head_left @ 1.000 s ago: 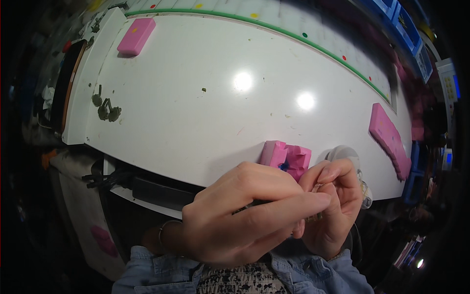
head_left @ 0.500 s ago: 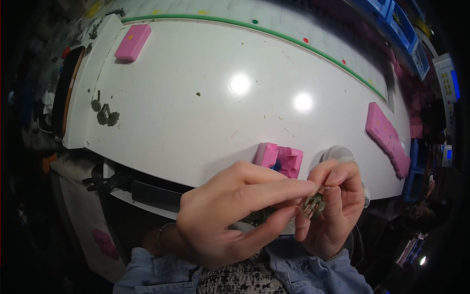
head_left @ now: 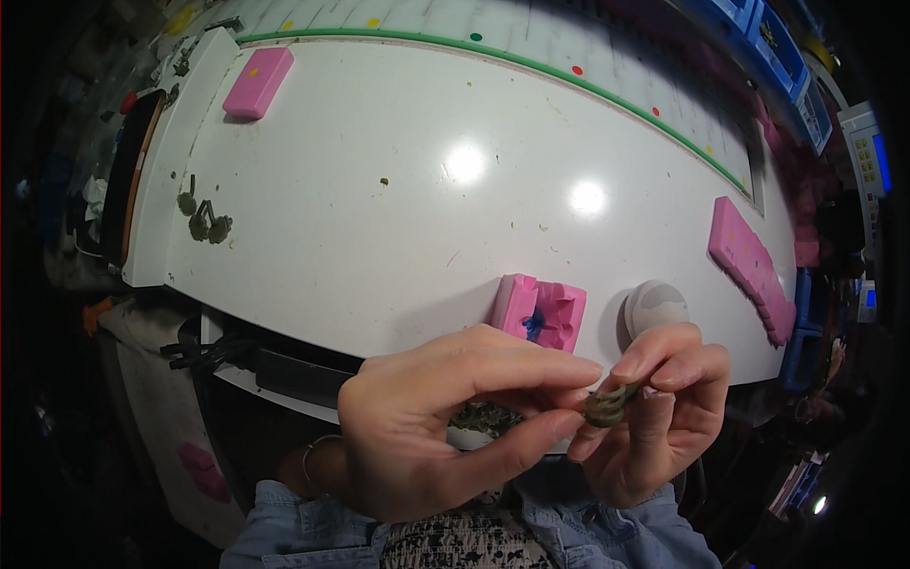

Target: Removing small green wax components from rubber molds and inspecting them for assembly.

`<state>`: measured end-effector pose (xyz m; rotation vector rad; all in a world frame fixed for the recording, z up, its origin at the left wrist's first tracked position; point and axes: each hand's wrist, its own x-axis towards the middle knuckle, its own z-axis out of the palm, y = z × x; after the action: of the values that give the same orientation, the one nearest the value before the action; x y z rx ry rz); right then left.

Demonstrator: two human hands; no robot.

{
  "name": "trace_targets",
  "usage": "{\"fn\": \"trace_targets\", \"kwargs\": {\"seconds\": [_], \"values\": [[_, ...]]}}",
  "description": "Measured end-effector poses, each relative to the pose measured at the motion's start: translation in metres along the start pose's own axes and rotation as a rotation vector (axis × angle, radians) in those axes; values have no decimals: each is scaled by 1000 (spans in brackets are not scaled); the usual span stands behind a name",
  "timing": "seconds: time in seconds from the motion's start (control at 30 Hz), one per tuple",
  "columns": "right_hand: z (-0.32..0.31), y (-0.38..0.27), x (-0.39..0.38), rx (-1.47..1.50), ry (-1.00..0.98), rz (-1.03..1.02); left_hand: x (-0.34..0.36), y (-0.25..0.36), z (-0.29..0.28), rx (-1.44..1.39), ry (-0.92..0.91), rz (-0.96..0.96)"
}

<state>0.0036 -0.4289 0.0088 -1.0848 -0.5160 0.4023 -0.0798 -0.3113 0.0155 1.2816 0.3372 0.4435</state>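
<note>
Nearest to us, our left hand (head_left: 445,417) and right hand (head_left: 654,417) meet just below the table edge; both pinch one small olive-green moulded piece (head_left: 607,403), the left by thumb and forefinger, the right with its fingers curled over the top; neither hand is released, and both are closed on that piece. It hangs in the air between the fingertips, clear of the white table (head_left: 379,218). We judge the step to be trimming or cleaning the piece by hand; the next move calls for a steady pinch and small, careful pulls, since the part looks soft; its fine detail is too small to make out.

Just beyond lies an open pink mould (head_left: 538,313), a blue speck in its cavity, with a pale round lid (head_left: 656,305) beside it; farther right a long pink slab (head_left: 754,267); at far left green scraps (head_left: 204,220) and a pink block (head_left: 258,82).

Against the picture half a second ago, the piece shows more plainly between the fingertips; the mould has not moved.
</note>
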Motion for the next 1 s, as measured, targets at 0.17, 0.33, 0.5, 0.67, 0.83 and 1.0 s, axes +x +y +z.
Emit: {"fn": "trace_targets", "kwargs": {"seconds": [0.17,0.33,0.5,0.67,0.83,1.0], "values": [[1,0,0,6,6,22,-1,-1,-1,-22,-8,8],[0,1,1,37,-15,29,-1,-1,-1,-48,-9,-3],[-2,3,2,85,-44,67,-1,-1,-1,-69,-13,-17],[-2,5,2,109,-43,75,-1,-1,-2,-64,-13,-6],[-2,6,2,95,-40,84,-2,-3,-2,-54,-19,-4],[-3,4,1,14,-56,38,-1,-4,-4,-49,-38,25]]}}
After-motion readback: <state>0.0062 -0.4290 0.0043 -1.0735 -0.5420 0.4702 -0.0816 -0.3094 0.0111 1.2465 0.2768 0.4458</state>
